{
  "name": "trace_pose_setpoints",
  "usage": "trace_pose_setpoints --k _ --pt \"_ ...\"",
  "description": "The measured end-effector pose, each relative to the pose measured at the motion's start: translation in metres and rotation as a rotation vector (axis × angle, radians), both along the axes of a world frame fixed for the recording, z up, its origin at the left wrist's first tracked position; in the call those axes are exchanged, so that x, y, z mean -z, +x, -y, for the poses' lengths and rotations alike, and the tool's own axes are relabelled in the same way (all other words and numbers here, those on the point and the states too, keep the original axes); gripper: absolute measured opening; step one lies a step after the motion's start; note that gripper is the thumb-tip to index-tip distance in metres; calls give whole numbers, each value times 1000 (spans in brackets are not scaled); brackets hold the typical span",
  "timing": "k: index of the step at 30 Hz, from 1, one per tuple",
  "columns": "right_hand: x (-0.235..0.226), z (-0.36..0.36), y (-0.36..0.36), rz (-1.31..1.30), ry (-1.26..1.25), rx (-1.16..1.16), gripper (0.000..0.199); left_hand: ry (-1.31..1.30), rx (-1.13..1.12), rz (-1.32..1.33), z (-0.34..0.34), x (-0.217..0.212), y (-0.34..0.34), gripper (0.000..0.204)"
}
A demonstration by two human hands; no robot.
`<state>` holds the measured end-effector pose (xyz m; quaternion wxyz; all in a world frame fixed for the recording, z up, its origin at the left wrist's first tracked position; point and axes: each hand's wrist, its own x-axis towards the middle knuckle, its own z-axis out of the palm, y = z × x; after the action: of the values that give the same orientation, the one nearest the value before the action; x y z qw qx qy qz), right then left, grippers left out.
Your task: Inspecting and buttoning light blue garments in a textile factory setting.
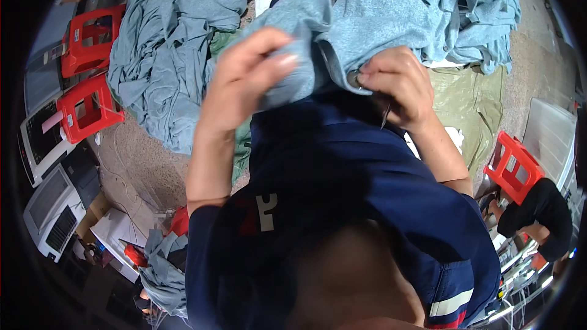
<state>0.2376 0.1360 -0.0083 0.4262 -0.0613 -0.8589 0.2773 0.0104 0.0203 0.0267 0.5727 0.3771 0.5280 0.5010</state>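
A heathered blue-grey knit garment piece [382,18] is spread over my lap, one folded edge standing up in its middle. Against that edge my right hand [397,82] is closed, its thumb and forefinger pinching at the cloth. A round metal ring shows by the thumb tip and a thin dark pointed blade [386,115] sticks out below the palm; they look like parts of small scissors, mostly hidden in the hand. My left hand [254,73], smeared by motion, is raised over the left part of the garment with its fingers bent; whether it grips cloth is unclear.
Large heaps of similar cloth lie at the left [177,43] and the far right [465,6], partly on a green sheet [471,107]. Red plastic stools stand left [92,107] and right [515,168]. A dark-clothed person [541,217] is at the right edge.
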Motion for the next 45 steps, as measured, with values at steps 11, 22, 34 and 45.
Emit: trace_pose_setpoints --k 11,22,34,45 --pt "12 14 -32 -46 113 56 17 66 -49 -219 -7 14 24 18" --pt "13 13 -40 277 -587 -97 27 502 127 -883 -5 20 12 26" --pt "21 21 -41 150 -625 92 26 734 -93 -1094 -1 48 24 18" --pt "33 -5 21 654 -262 268 18 158 8 -1084 32 77 -45 16"
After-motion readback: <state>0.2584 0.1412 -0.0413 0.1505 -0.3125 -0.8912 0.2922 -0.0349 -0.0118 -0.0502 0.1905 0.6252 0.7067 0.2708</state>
